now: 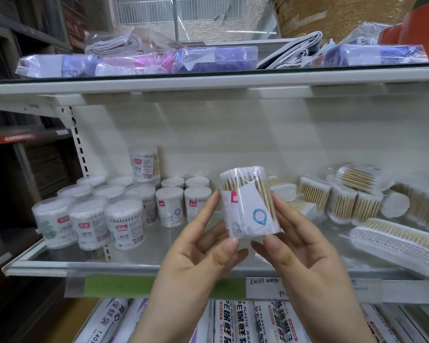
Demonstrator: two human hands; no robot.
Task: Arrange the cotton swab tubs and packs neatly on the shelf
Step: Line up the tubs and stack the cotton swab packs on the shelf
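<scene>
A round plastic-wrapped pack of wooden cotton swabs [248, 201] is held up in front of the middle shelf [139, 266]. My left hand [198, 246] pinches its left side and bottom. My right hand [297, 246] pinches its right side. Several clear round tubs of swabs [124, 224] stand in rows on the shelf's left part, one tub [145, 163] stacked on top at the back. Small white tubs [170, 206] stand in the middle. Loose wrapped packs [352, 194] lie jumbled on the right.
A large flat swab pack [394, 246] lies tilted near the shelf's right front edge. The upper shelf [208, 85] carries bagged cloths. Boxes of plastic wrap [243, 323] fill the shelf below. A dark rack [15, 144] stands at the left.
</scene>
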